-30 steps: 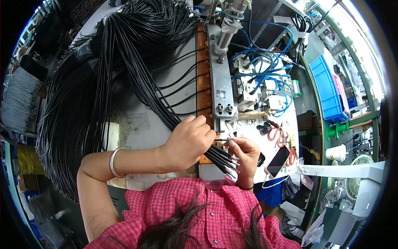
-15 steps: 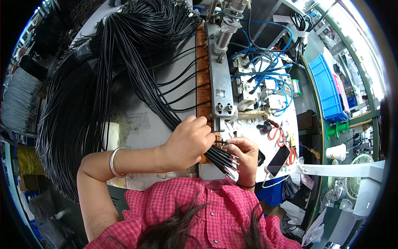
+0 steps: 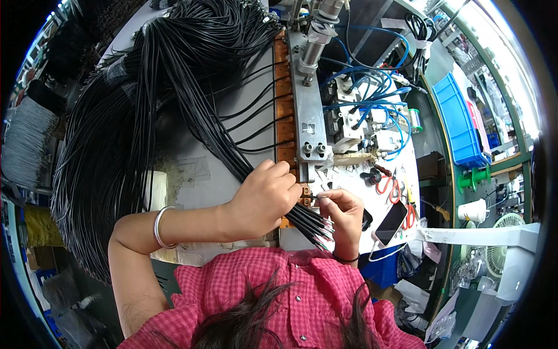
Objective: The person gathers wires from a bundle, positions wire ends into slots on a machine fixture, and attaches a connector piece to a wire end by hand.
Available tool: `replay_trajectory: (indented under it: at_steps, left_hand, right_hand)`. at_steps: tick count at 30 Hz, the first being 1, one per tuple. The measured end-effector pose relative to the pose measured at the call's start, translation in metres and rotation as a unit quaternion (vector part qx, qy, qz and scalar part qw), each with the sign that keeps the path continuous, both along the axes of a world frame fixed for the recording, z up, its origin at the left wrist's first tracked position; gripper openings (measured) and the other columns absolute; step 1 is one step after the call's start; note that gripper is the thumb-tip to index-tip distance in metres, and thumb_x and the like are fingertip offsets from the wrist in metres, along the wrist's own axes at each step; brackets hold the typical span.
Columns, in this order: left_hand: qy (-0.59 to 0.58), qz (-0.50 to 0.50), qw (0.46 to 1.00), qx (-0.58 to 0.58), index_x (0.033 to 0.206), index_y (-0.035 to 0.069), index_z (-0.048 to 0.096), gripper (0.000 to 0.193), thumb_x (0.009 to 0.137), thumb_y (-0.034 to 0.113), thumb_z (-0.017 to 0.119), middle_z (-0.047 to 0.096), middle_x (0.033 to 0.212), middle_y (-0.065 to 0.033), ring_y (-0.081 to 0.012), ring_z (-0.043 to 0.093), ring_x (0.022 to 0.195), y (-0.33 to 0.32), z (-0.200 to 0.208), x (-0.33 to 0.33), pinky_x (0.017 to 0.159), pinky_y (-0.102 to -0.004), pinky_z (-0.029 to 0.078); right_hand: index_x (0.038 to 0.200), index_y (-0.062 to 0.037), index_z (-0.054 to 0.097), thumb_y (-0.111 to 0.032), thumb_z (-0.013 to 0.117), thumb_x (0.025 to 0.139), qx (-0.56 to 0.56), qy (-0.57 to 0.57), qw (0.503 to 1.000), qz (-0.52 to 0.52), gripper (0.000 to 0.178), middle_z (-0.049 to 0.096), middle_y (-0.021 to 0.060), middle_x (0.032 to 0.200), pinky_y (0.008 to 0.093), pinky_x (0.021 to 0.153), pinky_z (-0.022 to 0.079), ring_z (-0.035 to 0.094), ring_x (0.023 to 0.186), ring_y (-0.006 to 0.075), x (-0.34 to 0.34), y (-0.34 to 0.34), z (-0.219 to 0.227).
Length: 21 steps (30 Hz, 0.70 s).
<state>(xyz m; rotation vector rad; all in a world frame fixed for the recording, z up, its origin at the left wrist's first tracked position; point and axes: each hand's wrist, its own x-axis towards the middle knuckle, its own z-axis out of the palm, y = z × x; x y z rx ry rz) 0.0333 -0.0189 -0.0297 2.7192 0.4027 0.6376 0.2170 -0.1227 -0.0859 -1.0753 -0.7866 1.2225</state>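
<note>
My left hand (image 3: 264,196) is closed round a bundle of black cables (image 3: 311,223), whose stripped ends fan out below it. Close by, my right hand (image 3: 344,212) pinches the end of a single black cable (image 3: 311,197) between thumb and fingertips. That cable lies at an orange-brown block (image 3: 304,191) on the near part of a long orange-brown strip (image 3: 284,110). Farther up the strip, several black cables lie across it, running in from the left. My left palm hides part of the bundle.
A metal bar with a cylinder (image 3: 311,110) stands along the strip's right side, beside valves with blue air hoses (image 3: 372,104). A large heap of black cables (image 3: 116,145) covers the left. A phone (image 3: 390,223) and red-handled tools (image 3: 408,216) lie at right, near a blue bin (image 3: 459,119).
The cables lying across the strip have shifted slightly away from me. My right hand has moved slightly right and up; my left hand keeps its hold on the bundle.
</note>
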Motion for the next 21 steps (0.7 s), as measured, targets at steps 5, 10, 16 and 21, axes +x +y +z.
replay_trajectory:
  at_steps: [5, 10, 16, 21]
  left_hand:
    - [0.011, -0.014, 1.000, 0.000, 0.065, 0.004, 0.049, 0.015, 0.054, 0.001, 0.058, 0.048, 0.069, -0.0071, -0.0239, 0.046, 0.075, 0.001, -0.004, -0.002, 0.066, -0.0342, 0.035]
    - [0.024, -0.004, 1.000, -0.011, 0.067, 0.005, 0.050, 0.015, 0.055, 0.002, 0.058, 0.048, 0.070, -0.0065, -0.0231, 0.046, 0.075, -0.003, -0.002, -0.002, 0.066, -0.0337, 0.036]
    - [0.010, -0.024, 1.000, 0.011, 0.068, 0.005, 0.051, 0.013, 0.057, 0.003, 0.058, 0.048, 0.070, -0.0059, -0.0225, 0.047, 0.075, -0.002, -0.006, 0.001, 0.067, -0.0326, 0.037]
    - [0.015, -0.031, 0.999, 0.032, 0.069, 0.005, 0.051, 0.013, 0.058, 0.004, 0.059, 0.049, 0.069, -0.0052, -0.0218, 0.047, 0.074, 0.000, -0.011, 0.001, 0.069, -0.0321, 0.037]
  right_hand:
    - [0.087, 0.0049, 0.063, 0.002, 0.064, 0.079, -0.031, 0.099, 0.995, 0.012, 0.009, 0.064, 0.0073, 0.075, 0.0177, 0.053, 0.045, 0.057, 0.060, 0.0071, -0.012, 0.003, 0.008]
    - [0.082, 0.0041, 0.062, 0.001, 0.066, 0.078, -0.036, -0.080, 0.993, -0.080, 0.006, 0.062, 0.0061, 0.069, 0.0185, 0.051, 0.044, 0.055, 0.056, 0.0073, -0.016, 0.003, 0.012]
    - [0.079, 0.0032, 0.061, -0.002, 0.066, 0.079, -0.023, -0.031, 0.998, -0.053, 0.006, 0.061, 0.0048, 0.068, 0.0184, 0.048, 0.042, 0.053, 0.054, 0.0061, -0.008, 0.002, 0.002]
    - [0.079, 0.0013, 0.059, -0.008, 0.061, 0.084, -0.079, -0.056, 0.995, -0.030, 0.011, 0.057, 0.0017, 0.065, 0.0180, 0.045, 0.040, 0.049, 0.051, 0.0049, 0.000, 0.007, -0.002]
